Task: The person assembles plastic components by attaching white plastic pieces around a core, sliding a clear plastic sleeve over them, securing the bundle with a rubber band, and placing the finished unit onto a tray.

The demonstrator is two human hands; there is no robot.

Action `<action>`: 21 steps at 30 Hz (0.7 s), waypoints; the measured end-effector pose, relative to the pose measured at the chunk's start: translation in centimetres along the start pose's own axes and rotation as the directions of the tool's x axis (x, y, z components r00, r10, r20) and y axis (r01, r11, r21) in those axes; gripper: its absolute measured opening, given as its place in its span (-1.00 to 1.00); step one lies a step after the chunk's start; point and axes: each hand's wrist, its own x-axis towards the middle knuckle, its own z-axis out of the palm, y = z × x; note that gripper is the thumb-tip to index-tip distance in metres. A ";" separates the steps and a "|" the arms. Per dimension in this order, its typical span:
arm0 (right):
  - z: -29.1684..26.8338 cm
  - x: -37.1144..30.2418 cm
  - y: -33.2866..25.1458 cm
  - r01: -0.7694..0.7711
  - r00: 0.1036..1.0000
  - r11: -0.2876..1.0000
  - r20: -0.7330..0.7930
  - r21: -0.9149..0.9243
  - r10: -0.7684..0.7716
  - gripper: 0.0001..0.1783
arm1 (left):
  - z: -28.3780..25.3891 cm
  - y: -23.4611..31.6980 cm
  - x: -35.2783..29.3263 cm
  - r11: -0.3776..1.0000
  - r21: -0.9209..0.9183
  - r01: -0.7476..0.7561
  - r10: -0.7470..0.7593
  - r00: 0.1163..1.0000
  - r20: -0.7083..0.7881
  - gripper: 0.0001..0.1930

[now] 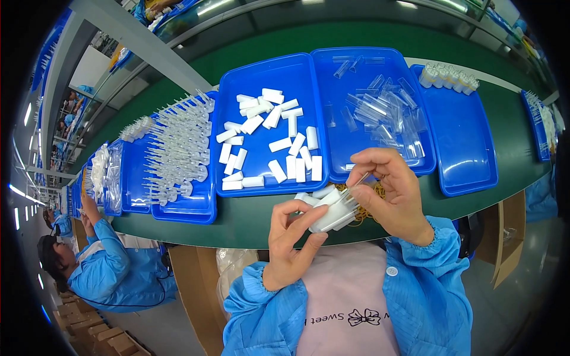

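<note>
My left hand [295, 240] is closed, thumb and fingers gripping a small bundle of white blocks [332, 212] with clear pieces along its side. Just to the right, my right hand [389, 193] has its thumb and forefinger bent together at the bundle's upper right end. A thin, clear piece [364, 178] shows between those fingertips; its exact kind is hard to make out. Yellow-brown rubber bands [378, 191] lie in a pile behind and beneath the bundle, partly hidden by my right hand.
Blue trays line the green table: one with white blocks [280, 144], one with clear plastic tubes [380, 110], one with bundled pieces [449, 77] at its far edge. Leftward, trays hold white pointed parts [178, 148]. A co-worker [107, 261] sits at left; cardboard boxes [510, 231] stand below the table.
</note>
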 end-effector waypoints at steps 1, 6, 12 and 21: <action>0.0 -0.1 0.1 -0.003 1.000 1.000 0.010 -0.005 0.003 -0.57 | 0.1 -0.1 0.0 1.000 -0.002 0.004 -0.004 1.000 0.005 -0.63; 0.4 -0.5 0.0 -0.018 0.999 0.998 -0.039 0.056 0.020 -0.60 | 0.4 -0.4 -0.3 0.999 -0.030 0.032 -0.033 0.998 -0.048 -0.64; -1.5 -0.6 0.6 -0.017 0.999 0.996 0.044 0.088 0.013 -0.66 | 0.4 -0.9 -0.3 0.998 -0.061 0.032 -0.040 0.991 -0.128 -0.62; -1.4 -1.1 0.8 -0.223 0.971 0.935 -0.024 0.276 0.239 -0.78 | 0.7 -1.8 0.1 0.892 -0.447 0.058 -0.172 0.961 -0.219 -0.45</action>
